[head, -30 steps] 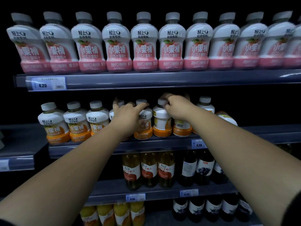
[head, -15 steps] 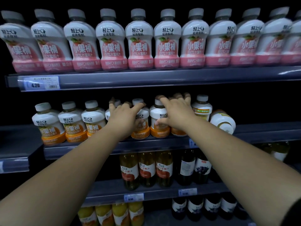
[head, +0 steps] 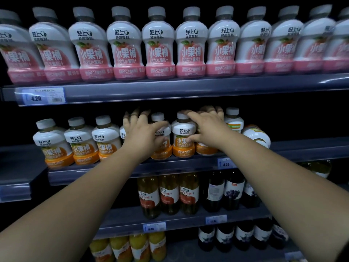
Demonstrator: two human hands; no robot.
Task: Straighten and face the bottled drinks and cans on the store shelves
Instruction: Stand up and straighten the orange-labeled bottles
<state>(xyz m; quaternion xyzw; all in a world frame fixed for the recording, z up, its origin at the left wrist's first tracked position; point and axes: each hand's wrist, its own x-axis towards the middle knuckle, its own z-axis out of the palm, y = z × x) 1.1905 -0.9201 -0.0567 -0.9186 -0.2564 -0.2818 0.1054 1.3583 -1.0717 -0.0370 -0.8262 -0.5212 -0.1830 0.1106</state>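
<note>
The right hand (head: 205,129) curled over the top of an orange-banded bottle (head: 206,149), with its thumb against the neighbouring bottle (head: 183,138) on its left. Further left, the left hand (head: 143,133) lay wide, fingers spread and blurred, over a half-hidden bottle (head: 122,133). Just right of the grip leaned a tipped bottle (head: 256,134). Pink-banded bottles (head: 160,53) lined the upper shelf (head: 188,87).

I'm watching through the one head-worn camera: it's facing the drink shelving (head: 188,91) head-on, sitting close, centring on the orange-banded juice bottles (head: 184,130) mid-shelf.
</note>
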